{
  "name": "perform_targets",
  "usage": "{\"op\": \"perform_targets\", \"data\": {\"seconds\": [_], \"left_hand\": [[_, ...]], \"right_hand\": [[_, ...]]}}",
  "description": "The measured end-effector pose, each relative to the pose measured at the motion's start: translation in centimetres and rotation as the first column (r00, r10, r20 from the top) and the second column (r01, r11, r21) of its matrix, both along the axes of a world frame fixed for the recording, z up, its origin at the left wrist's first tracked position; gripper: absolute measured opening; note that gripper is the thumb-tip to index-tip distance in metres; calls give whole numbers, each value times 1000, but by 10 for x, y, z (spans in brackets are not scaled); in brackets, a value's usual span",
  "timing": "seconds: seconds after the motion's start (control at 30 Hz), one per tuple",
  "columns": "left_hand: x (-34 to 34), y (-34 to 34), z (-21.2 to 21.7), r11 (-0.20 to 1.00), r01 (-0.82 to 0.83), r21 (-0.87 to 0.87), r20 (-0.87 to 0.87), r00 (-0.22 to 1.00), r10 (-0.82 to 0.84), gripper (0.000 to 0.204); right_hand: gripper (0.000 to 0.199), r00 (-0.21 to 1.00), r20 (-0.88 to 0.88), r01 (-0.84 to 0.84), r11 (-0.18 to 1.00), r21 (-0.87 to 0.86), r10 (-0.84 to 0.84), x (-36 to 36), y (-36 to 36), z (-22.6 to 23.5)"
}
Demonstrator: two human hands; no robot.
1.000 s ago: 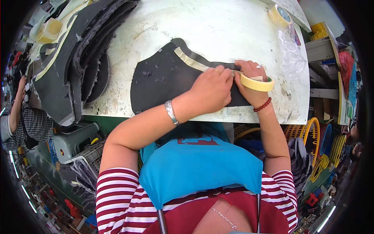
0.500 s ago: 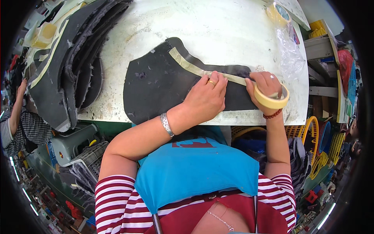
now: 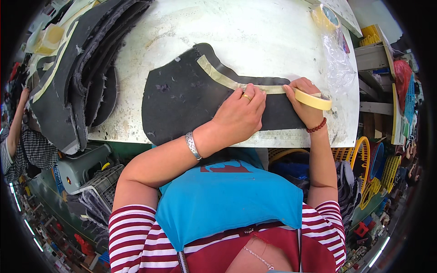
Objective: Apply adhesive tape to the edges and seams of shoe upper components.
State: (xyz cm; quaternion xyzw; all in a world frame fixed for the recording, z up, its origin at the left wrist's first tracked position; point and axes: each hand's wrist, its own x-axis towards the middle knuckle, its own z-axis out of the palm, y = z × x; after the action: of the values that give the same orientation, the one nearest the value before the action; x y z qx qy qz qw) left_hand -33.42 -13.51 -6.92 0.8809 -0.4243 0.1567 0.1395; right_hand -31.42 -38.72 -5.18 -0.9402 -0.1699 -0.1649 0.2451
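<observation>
A dark grey, curved sheet piece (image 3: 177, 98) with bits of purplish fluff lies flat on the white table. Along its upper curved edge runs a cream masking tape strip (image 3: 216, 75), leaving a shiny dark margin outside it. My left hand (image 3: 239, 113), wearing a ring and a silver bracelet, lies over the piece, its fingertips pressing the strip near the middle; it grips nothing. At the piece's right end my right hand (image 3: 306, 102) is closed on a masking tape roll (image 3: 316, 101). The thumb pinches by the strip, and the fingers behind the roll are partly hidden.
A stack of similar dark pieces (image 3: 93, 68), fuzzy-edged, stands at the left, its top one taped. A plastic-wrapped tape roll (image 3: 327, 17) lies at the far right. Yellow baskets (image 3: 362, 157) stand below the table's right edge. At far left another person's arm (image 3: 18, 113) shows.
My right hand has turned and tilted the tape roll, bringing the strip down along the piece's right end. My left hand stays nearly in place.
</observation>
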Motion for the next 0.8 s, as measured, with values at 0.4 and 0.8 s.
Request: {"op": "perform_targets", "data": {"seconds": [0.4,0.8], "left_hand": [[39,-5,11,967,-91,-239,-274,962,23,41],[56,-33,31,976,-192,-105,-760,648,46,41]], "right_hand": [[20,999,46,29,954,-298,-16,3,15,3],[7,999,34,-9,999,39,8,-34,28,3]]}}
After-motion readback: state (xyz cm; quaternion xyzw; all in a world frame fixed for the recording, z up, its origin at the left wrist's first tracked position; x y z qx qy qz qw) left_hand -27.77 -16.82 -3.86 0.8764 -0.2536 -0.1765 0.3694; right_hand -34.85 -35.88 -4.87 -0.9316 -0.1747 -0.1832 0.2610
